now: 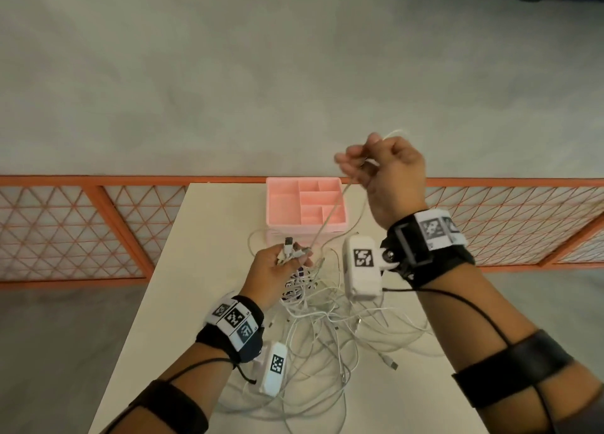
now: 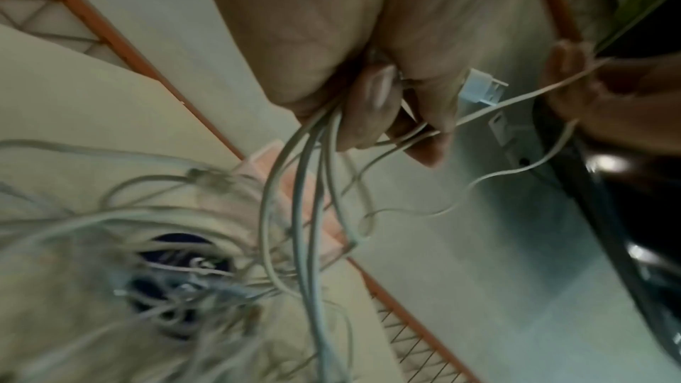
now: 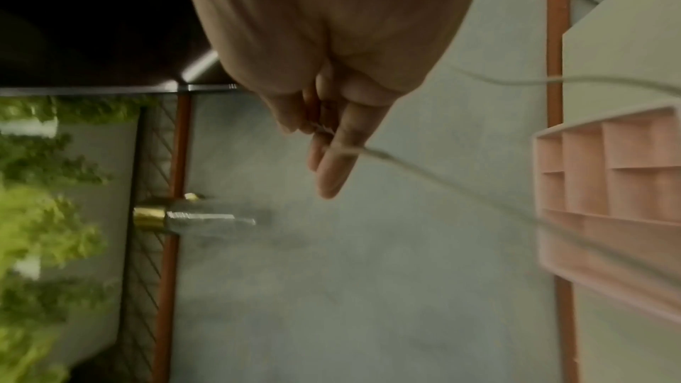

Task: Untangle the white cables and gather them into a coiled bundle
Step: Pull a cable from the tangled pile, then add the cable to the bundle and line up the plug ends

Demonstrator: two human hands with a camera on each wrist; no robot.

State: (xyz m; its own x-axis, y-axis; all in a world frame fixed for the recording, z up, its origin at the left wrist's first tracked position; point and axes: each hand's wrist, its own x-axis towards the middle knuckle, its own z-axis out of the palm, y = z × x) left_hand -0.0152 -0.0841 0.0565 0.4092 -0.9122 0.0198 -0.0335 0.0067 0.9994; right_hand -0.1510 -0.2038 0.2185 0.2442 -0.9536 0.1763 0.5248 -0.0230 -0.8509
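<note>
Left hand (image 1: 274, 272), low over the middle of the pale rectangular table (image 1: 196, 270), fingers curled round a bunch of thin white cables (image 1: 327, 322). Several connector ends stick up out of the fist; one USB plug (image 1: 288, 241) stands clear above the knuckles. Left wrist view: strands drop from between thumb and fingers toward the table.

Right hand (image 1: 389, 178) raised higher and farther, right of the left hand, above the table's far edge. Thumb and fingertips pinch a single white strand (image 1: 330, 218); remaining fingers loosely extended. The strand runs taut, down and left across the pink plastic compartment organizer (image 1: 305, 205), to the left fist. A short tail loops up past the right hand's knuckles.

Bulk of the cables lies in a loose tangle on the table, near of the left hand, spreading toward the near edge, loops crossing one another. A dark object under the tangle, near the left palm; too blurred to identify.

Organizer sits at the far edge of the table. Orange lattice railing (image 1: 81, 224) beyond, grey floor past that.
</note>
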